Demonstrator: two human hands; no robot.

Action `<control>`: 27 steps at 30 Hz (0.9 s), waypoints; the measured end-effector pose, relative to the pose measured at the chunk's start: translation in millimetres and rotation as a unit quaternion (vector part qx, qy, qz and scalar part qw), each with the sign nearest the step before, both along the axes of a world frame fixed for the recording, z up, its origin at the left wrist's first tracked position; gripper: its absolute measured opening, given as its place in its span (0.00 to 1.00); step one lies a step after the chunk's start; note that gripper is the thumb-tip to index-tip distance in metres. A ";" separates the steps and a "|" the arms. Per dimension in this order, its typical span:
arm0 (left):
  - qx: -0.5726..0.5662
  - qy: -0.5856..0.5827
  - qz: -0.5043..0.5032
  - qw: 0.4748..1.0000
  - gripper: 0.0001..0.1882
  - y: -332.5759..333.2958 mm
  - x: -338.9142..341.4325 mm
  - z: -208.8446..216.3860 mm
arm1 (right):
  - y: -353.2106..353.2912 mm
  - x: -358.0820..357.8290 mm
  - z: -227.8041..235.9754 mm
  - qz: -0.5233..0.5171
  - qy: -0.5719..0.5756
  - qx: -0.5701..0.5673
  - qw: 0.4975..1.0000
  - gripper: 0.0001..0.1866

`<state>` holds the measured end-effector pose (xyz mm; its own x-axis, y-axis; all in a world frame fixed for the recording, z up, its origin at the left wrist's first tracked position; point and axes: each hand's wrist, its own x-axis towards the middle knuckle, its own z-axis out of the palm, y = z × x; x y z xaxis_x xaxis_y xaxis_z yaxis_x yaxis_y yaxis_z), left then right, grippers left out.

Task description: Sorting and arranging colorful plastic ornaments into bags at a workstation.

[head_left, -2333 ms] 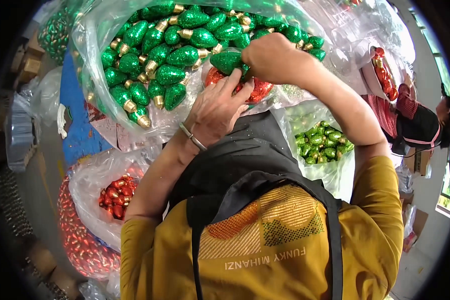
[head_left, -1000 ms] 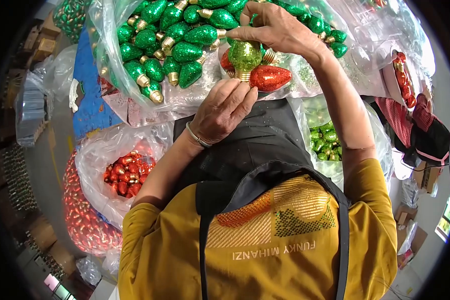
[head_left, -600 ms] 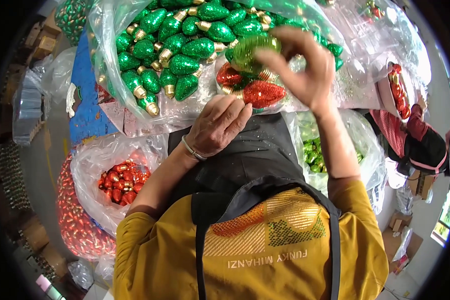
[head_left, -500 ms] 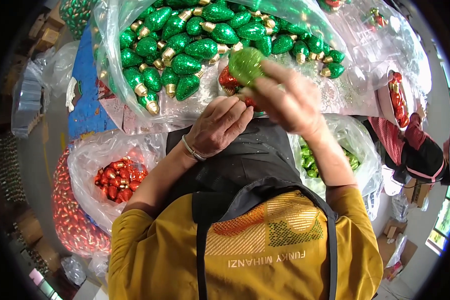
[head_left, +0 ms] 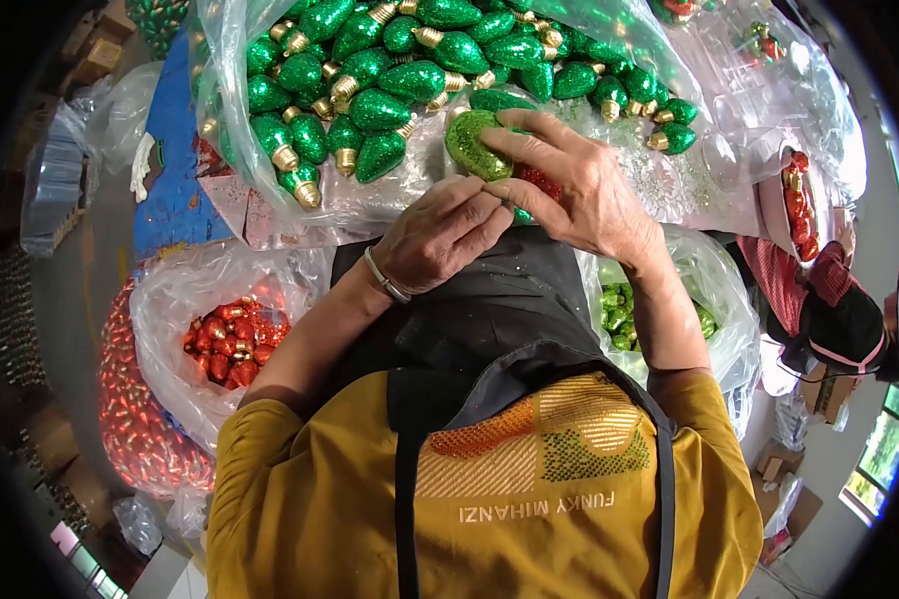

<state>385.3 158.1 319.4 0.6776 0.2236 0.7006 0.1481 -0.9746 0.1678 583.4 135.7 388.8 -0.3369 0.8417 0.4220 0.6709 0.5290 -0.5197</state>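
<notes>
My left hand (head_left: 442, 235) is closed in a pinch at the table's front edge; whatever is between its fingertips is too small to make out. Just right of it, my right hand (head_left: 597, 200) has its fingers against a lime-green glitter bulb ornament (head_left: 477, 146), the thumb reaching to the left fingertips. Partly covered by the right hand is a red glitter bulb ornament (head_left: 539, 182). A darker green bulb ornament (head_left: 499, 100) lies just behind the lime one. Beyond my hands, a clear plastic bag (head_left: 232, 130) lies open with many green glitter bulbs (head_left: 380, 110) with gold caps spilling out.
A bag of red bulbs (head_left: 232, 344) stands at my left, a bag of lime-green bulbs (head_left: 621, 317) at my right. Further right are a white tray of red ornaments (head_left: 797, 205) and another person's sleeve (head_left: 774, 285). A large filled bag (head_left: 150, 419) sits at the far left.
My right hand has brought the lime-green bulb down and slightly left, to the left fingertips. The left hand stays pinched in nearly the same place.
</notes>
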 end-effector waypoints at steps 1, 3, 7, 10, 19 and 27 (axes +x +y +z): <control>-0.007 -0.001 0.000 1.000 0.15 0.1 -1.1 1.2 | 2.4 1.3 0.1 0.023 -0.018 -0.006 1.000 0.17; -0.013 -0.008 0.005 1.000 0.16 0.0 -2.0 1.7 | 6.8 4.7 -2.7 0.051 -0.042 -0.012 0.998 0.16; -0.016 -0.026 -0.012 0.999 0.17 -5.5 -3.8 -0.6 | 10.5 6.6 -11.6 0.110 0.100 -0.052 0.988 0.16; -0.003 -0.015 -0.004 1.000 0.16 -3.1 -6.5 3.1 | 12.8 3.1 -8.3 0.091 0.068 -0.079 0.990 0.15; 0.046 0.027 -0.028 0.998 0.13 2.3 5.6 6.9 | 22.3 20.4 -3.6 0.080 0.042 -0.109 0.990 0.19; 0.056 -0.010 0.023 0.998 0.14 1.2 13.0 -5.0 | 28.5 -21.5 10.2 -0.143 -0.179 -0.082 0.970 0.26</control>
